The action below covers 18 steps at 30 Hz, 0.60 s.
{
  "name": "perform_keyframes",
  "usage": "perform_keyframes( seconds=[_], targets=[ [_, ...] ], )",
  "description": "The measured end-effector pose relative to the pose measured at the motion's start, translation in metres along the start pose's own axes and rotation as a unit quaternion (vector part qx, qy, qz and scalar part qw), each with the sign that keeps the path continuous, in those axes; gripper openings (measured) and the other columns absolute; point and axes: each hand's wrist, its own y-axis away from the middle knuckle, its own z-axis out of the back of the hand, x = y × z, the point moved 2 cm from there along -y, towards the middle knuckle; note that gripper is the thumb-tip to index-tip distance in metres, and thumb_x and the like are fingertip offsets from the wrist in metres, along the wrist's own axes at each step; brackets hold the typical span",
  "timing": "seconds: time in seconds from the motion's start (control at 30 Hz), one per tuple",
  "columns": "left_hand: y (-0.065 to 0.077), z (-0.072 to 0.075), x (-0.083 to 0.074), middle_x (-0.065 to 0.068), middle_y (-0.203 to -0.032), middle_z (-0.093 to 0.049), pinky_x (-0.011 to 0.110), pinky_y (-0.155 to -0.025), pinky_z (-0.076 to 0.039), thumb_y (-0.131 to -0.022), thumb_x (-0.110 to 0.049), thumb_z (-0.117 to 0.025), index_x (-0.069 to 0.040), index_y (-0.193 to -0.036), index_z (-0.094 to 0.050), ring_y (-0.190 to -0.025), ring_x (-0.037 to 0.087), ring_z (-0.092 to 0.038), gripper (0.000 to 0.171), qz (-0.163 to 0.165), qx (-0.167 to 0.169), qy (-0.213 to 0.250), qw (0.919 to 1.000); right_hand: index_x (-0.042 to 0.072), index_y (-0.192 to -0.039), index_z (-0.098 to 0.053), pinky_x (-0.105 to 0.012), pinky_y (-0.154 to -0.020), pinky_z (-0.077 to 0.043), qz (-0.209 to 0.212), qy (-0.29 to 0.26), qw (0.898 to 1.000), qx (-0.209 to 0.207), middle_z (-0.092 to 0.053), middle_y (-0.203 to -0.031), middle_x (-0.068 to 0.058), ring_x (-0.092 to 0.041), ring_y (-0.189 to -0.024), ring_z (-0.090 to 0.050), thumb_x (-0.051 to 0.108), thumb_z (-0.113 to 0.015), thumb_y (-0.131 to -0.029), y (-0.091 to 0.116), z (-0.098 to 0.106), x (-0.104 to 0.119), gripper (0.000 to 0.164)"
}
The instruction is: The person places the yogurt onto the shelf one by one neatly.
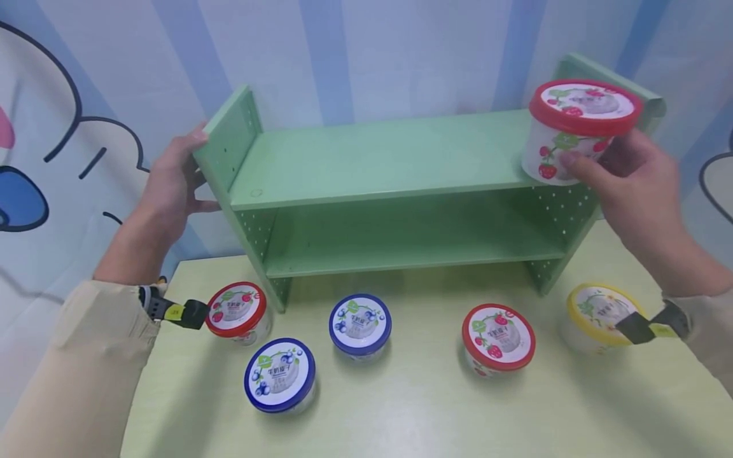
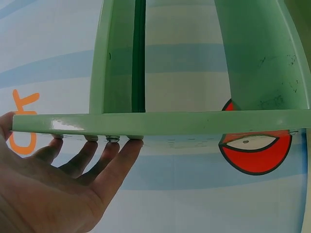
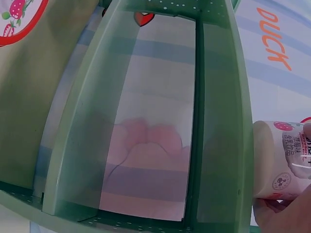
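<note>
My R hand (image 1: pixel 647 175) is gripping a red-lid tub (image 1: pixel 572 127), thumb on the cup's near side, lid up, at the R end of the green shelf's (image 1: pixel 378 159) top board; can't tell if its base touches. The R end panel (image 1: pixel 607 73) stands just behind the tub, partly hidden by it, barring the way that side. Below this grip, on the table (image 1: pixel 412 407), sits a yellow-lid tub (image 1: pixel 595 315), its lid part-covered by my R wrist cam (image 1: pixel 632 327). L of that, a 2nd red-lid tub (image 1: pixel 497 340); further L, a blue-lid tub (image 1: pixel 359 324), then another blue-lid tub (image 1: pixel 280 375) nearer me, and a 3rd red-lid tub (image 1: pixel 237 312) by the shelf's L foot, below my L hand (image 1: pixel 177 168). That hand grips the L end panel (image 1: pixel 223 146), well apart from the R one. Behind it all, a striped wall cloth (image 1: pixel 412 57). R wrist view adds the held tub's round badge (image 3: pixel 282 181), cloth showing thru btwn the boards, + orange "DUCK" lettering (image 3: pixel 274 41), none of it in the head view. L wrist view shows my L fingertips (image 2: pixel 134 143) on the panel's outer face, mostly hidden from the head cam.
</note>
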Motion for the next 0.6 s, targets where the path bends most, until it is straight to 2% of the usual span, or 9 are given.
perform_keyframes(
  seconds=[0.3, 0.6],
  targets=[
    [-0.0001, -0.0005, 0.0, 0.008, -0.141, -0.046, 0.074, -0.098, -0.025, -0.098, -0.059, -0.029, -0.04, -0.149, -0.037, -0.133, 0.028, -0.039, 0.056, 0.005, 0.003, 0.014, 0.9999, 0.018, -0.137, -0.057, -0.01, -0.082, -0.046, -0.019, 0.025, 1.0, -0.001, -0.061, -0.125, 0.002, -0.011, -0.109, -0.057, 0.018, -0.075, -0.089, -0.003, 0.0012, -0.0043, 0.051],
    [0.0013, -0.0003, -0.0006, 0.009, -0.142, -0.045, 0.074, -0.099, -0.025, -0.098, -0.059, -0.029, -0.039, -0.15, -0.037, -0.133, 0.029, -0.038, 0.056, 0.006, 0.004, 0.017, 0.9998, 0.02, -0.138, -0.056, -0.009, -0.077, -0.046, -0.022, 0.021, 1.0, 0.008, -0.06, -0.125, 0.0, -0.013, -0.108, -0.055, 0.02, -0.076, -0.088, -0.0057, 0.0009, -0.0035, 0.054]
  ],
)
